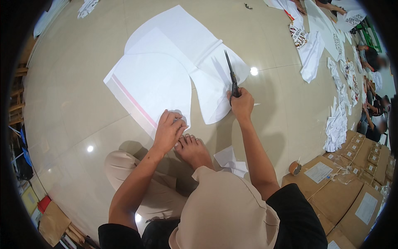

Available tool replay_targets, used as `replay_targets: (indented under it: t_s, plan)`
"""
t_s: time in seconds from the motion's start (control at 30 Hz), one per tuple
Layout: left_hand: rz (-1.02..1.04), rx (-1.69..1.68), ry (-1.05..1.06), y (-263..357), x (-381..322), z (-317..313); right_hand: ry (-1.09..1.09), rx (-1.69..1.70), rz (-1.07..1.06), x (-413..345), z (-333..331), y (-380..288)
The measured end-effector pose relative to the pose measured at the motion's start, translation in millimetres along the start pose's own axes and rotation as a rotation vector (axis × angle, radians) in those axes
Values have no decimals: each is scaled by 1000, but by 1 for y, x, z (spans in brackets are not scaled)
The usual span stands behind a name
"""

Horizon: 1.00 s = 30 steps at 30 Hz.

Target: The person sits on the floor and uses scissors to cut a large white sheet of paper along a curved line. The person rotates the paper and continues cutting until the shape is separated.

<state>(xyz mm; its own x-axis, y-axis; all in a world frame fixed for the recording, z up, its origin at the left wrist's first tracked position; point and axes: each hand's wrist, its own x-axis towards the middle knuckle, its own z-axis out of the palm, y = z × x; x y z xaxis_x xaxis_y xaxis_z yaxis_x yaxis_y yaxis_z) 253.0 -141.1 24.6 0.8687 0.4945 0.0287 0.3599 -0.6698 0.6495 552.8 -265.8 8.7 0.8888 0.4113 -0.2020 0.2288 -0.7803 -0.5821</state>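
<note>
A large white fabric piece, with a pink stripe along its left edge, lies spread and partly folded on the tiled floor. Its outline curves, and a gap opens between its two near lobes. My left hand pinches the near corner of the left lobe, just above my bare foot. In my right hand is a pair of black-handled scissors, blades pointing away from me over the right lobe. The blades look nearly closed, and their shadow falls on the fabric.
White fabric scraps lie beside my foot. Cardboard boxes stand at the lower right, with a roll of brown tape on their edge. Printed white garments and a scrap pile line the right. Several people sit beyond.
</note>
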Motion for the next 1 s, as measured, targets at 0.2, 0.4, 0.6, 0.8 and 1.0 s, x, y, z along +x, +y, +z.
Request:
replay_targets:
  t_s: [0.2,0.4,0.6,0.8,1.0]
  plan:
    - [47,98,-16,-6,-1,10,15,-13,-16,-1,0,-2]
    - [15,80,-51,-9,1,7,21,-23,-23,0,2,0]
    - [42,59,-46,-4,0,1,24,-39,-22,0,2,0]
    - [39,73,-34,-3,1,4,29,-39,-33,1,2,1]
    - [14,-48,-42,-6,1,-2,24,-48,-25,2,3,2]
